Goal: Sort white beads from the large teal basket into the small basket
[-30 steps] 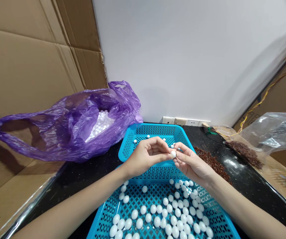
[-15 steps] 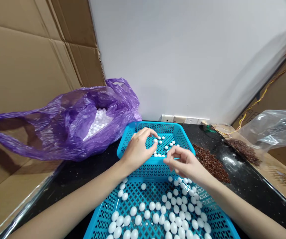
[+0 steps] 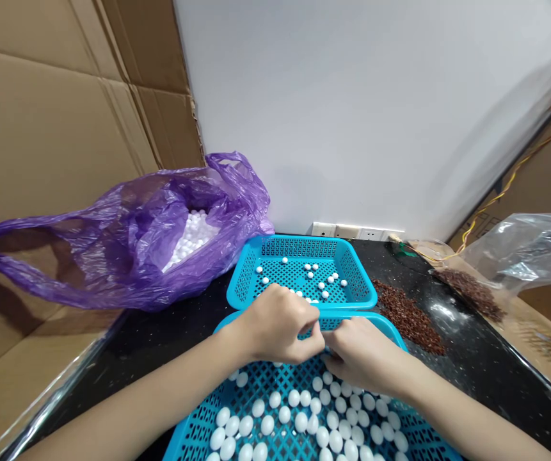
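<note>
My left hand (image 3: 282,326) is closed with thumb and forefinger pinched. It hangs over the far side of the near blue plastic basket (image 3: 388,326). My right hand (image 3: 359,352) is closed beside it, knuckles up, the fingertips of both hands meeting. Whatever sits between the fingers, if anything, is hidden. Below the hands, many small white balls (image 3: 335,440) lie in the near basket, thickest on the right. Just beyond stands a smaller-looking blue basket (image 3: 352,303), with several white balls (image 3: 326,294) scattered on its mesh floor.
A purple plastic bag (image 3: 135,256) full of white balls (image 3: 192,237) slumps at the left against cardboard (image 3: 39,128). Reddish-brown granules (image 3: 409,320) are heaped on the black tabletop (image 3: 471,378) at the right. A clear bag (image 3: 534,250) and wall sockets (image 3: 347,232) are farther back.
My left hand has drawn back from the far basket towards me and closed. My right hand has lowered slightly, and the two now meet over the near basket.
</note>
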`<state>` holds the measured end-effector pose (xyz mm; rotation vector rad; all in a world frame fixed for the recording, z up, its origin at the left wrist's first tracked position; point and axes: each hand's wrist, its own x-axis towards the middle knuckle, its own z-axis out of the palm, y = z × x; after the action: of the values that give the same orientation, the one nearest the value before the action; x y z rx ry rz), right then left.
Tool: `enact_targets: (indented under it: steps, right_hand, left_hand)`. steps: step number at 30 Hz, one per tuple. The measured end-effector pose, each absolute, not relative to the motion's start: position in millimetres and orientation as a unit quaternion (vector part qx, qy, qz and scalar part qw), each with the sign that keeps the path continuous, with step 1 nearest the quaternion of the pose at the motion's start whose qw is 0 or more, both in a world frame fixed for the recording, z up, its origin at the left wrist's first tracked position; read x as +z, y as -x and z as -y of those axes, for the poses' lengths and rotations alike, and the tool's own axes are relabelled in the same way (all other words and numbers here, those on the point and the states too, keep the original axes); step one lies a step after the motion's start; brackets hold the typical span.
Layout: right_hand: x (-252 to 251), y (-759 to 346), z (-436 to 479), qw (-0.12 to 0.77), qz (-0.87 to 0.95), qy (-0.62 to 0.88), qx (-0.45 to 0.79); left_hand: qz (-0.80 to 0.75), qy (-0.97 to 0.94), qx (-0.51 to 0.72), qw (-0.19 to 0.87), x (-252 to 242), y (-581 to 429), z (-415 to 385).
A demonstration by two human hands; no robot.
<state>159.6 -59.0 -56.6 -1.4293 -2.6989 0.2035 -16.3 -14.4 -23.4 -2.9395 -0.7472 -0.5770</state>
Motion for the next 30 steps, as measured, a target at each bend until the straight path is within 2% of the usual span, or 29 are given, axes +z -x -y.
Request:
enact_targets:
  steps: [3,6,16,30]
  right_hand:
    - [-57,-160,58,0.031,0.883,0.463,0.066]
    - [-56,-161,56,0.030,0.884,0.462,0.067]
    - [-52,-159,54,0.009,0.882,0.466,0.066]
    - [-58,-163,55,0.024,0.888,0.454,0.069]
  left_hand:
    - [0.194,0.973,-0.075,0.101,-24,14,20]
    - [0.185,0.975,-0.006,0.123,-26,13,25]
    - [0.260,0.961,0.035,0.082,-29,15,30]
    - [0.271,0.958,0.094,0.025,-25,15,34]
